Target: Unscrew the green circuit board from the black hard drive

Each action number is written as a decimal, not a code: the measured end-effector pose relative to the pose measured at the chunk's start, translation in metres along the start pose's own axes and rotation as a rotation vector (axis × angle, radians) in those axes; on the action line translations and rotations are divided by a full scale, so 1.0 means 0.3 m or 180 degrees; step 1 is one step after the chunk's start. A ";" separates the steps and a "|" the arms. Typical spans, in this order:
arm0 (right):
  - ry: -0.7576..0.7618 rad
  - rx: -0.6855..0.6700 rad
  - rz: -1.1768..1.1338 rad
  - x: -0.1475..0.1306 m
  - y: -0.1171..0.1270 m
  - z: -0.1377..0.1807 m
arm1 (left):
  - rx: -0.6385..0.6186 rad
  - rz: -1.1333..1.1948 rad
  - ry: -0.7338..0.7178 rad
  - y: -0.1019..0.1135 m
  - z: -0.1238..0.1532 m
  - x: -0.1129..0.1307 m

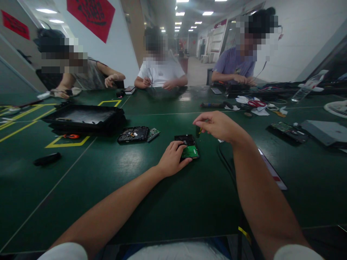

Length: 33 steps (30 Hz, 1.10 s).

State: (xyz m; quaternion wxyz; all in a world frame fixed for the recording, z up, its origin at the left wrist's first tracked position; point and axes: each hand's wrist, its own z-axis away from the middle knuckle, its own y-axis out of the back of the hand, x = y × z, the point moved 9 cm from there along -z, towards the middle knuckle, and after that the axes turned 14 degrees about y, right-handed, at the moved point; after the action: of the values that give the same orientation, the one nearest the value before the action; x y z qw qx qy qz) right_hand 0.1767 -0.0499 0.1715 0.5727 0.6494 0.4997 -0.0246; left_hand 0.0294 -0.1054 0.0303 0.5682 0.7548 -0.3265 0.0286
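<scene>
Near the middle of the table lies a hard drive (191, 152), its green circuit board facing up and its far part black. My left hand (173, 159) grips it from the left, fingers over the board and thumb along the near edge. Just beyond its far right corner, my right hand (214, 124) is raised with the fingers pinched. Between those fingertips hangs a small dark tool with a bit of yellow, which looks like a screwdriver (197, 131). The tool's tip is too small to make out. Farther left sit another hard drive (133, 134) and a loose circuit board (153, 134).
Black trays (85, 117) are stacked at the left, with a dark handled object (47, 159) nearer me. To the right are a phone-like slab (272, 169), a cable (226, 159), a drive (289, 132) and a grey box (325, 131). Several people sit across the table.
</scene>
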 end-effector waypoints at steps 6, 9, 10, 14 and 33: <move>-0.0330 0.0180 -0.0053 0.004 0.012 0.015 | -0.0015 0.0016 0.0027 -0.008 -0.001 -0.009; -0.0434 0.0107 -0.0188 0.002 -0.004 0.016 | -0.0004 0.0011 0.0028 -0.007 -0.001 -0.009; -0.0434 0.0091 -0.0213 0.002 -0.007 0.015 | -0.0002 0.0015 0.0024 -0.006 -0.001 -0.008; -0.0263 0.0047 -0.0092 -0.003 -0.008 0.007 | 0.0000 0.0047 0.0007 -0.004 -0.002 -0.005; -0.0011 0.0033 -0.0109 -0.010 -0.009 0.000 | -0.0005 0.0038 0.0040 -0.005 -0.005 -0.003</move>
State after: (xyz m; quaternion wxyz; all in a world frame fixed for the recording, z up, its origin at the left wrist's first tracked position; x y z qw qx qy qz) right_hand 0.1733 -0.0521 0.1713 0.5697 0.6437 0.5096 -0.0381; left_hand 0.0300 -0.1033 0.0292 0.5706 0.7522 -0.3275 0.0364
